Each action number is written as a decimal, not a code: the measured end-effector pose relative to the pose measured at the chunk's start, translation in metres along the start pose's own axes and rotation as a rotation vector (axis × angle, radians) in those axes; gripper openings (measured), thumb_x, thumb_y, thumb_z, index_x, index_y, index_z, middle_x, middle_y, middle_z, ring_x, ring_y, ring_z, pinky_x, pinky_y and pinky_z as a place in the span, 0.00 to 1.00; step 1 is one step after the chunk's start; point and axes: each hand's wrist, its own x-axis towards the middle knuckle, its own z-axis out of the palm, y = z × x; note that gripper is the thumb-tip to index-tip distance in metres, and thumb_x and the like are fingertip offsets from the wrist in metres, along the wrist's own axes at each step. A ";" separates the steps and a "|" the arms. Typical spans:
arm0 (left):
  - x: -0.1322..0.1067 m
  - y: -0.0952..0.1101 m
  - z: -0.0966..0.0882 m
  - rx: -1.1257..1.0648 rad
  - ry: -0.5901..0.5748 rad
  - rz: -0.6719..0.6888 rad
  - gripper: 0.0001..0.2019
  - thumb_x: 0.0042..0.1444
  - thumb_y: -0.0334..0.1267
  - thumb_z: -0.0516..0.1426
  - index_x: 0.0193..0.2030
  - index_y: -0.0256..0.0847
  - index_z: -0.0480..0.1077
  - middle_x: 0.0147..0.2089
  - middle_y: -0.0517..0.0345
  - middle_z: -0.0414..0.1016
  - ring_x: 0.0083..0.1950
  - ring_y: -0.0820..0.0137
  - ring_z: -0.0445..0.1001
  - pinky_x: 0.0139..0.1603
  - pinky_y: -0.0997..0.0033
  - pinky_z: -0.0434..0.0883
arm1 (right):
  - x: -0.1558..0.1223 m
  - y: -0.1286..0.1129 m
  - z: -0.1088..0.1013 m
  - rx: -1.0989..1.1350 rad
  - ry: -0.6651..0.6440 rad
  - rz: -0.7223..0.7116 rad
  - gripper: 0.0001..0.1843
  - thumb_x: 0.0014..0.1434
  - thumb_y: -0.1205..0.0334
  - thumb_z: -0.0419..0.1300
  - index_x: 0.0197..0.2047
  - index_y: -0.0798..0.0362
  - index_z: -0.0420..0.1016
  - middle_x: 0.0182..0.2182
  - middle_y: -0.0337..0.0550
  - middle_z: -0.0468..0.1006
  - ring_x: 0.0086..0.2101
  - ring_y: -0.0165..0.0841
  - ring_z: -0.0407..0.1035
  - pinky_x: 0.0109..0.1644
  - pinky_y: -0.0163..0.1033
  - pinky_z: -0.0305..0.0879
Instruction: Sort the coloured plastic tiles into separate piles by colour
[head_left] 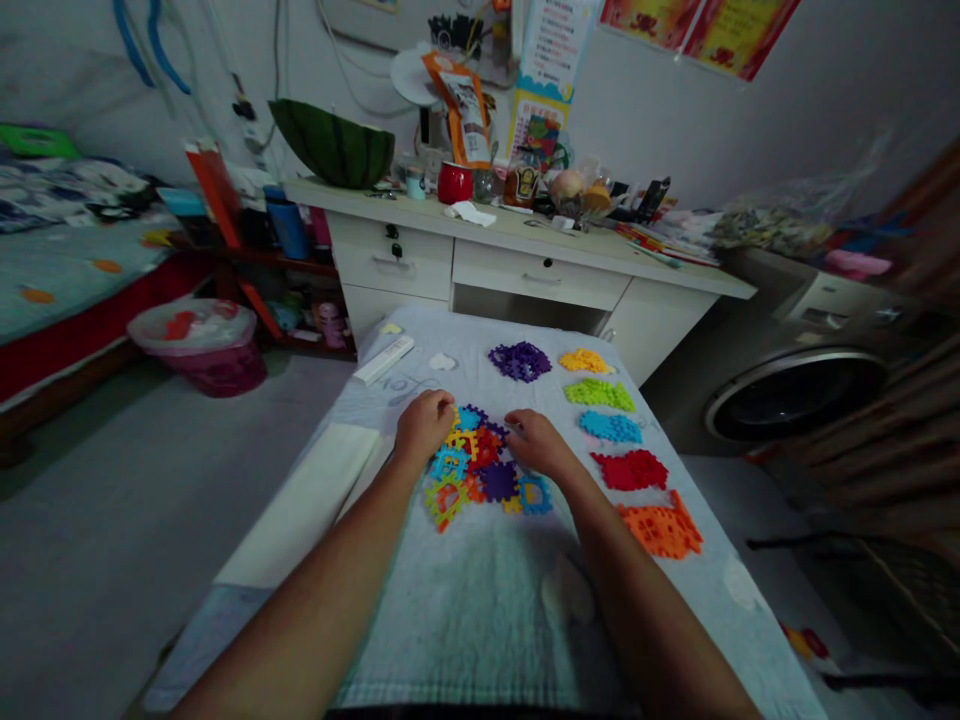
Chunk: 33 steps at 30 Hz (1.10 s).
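Note:
A mixed heap of flat interlocking plastic pieces (499,482), in purple, yellow, blue, red, orange and green, lies on the cloth-covered table (465,620) between my hands. At its upper left edge my left hand (425,428) has its fingers pinched together beside a yellow piece (455,420). My right hand (535,440) rests at the upper right edge, fingers curled in next to purple pieces (496,428). What either hand's fingertips hold, if anything, is too small to make out.
Single-colour piles line the table's right side: yellow (583,360), lime green (600,393), blue (610,426), red (631,469) and orange (660,527). A purple pile (520,361) lies farther back. A white box (384,360) sits at left, before a cluttered white desk (540,245).

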 end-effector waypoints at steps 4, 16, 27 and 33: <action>0.003 0.000 0.001 -0.045 -0.074 -0.011 0.12 0.55 0.41 0.52 0.41 0.42 0.73 0.43 0.55 0.76 0.45 0.65 0.74 0.48 0.67 0.67 | -0.005 0.000 0.017 -0.048 0.040 0.026 0.20 0.59 0.66 0.57 0.55 0.56 0.72 0.50 0.53 0.74 0.50 0.38 0.66 0.56 0.40 0.57; -0.066 0.010 -0.027 0.137 -0.258 0.101 0.53 0.35 0.58 0.67 0.68 0.46 0.53 0.68 0.41 0.54 0.69 0.43 0.53 0.66 0.44 0.54 | -0.004 0.011 0.029 0.147 0.181 0.036 0.14 0.52 0.66 0.62 0.44 0.54 0.73 0.41 0.46 0.73 0.44 0.36 0.66 0.52 0.41 0.60; -0.089 0.025 -0.014 0.178 -0.209 0.188 0.45 0.42 0.55 0.66 0.66 0.43 0.56 0.69 0.39 0.53 0.70 0.46 0.53 0.66 0.45 0.53 | -0.004 0.021 0.036 0.714 0.388 0.194 0.11 0.48 0.61 0.58 0.37 0.51 0.67 0.29 0.35 0.71 0.30 0.30 0.67 0.36 0.35 0.65; -0.080 0.020 -0.014 0.089 -0.154 0.225 0.34 0.49 0.49 0.63 0.62 0.44 0.61 0.64 0.45 0.61 0.65 0.53 0.62 0.64 0.51 0.60 | 0.002 0.026 0.036 0.884 0.486 0.275 0.13 0.47 0.58 0.58 0.38 0.51 0.67 0.28 0.36 0.71 0.29 0.31 0.67 0.32 0.34 0.64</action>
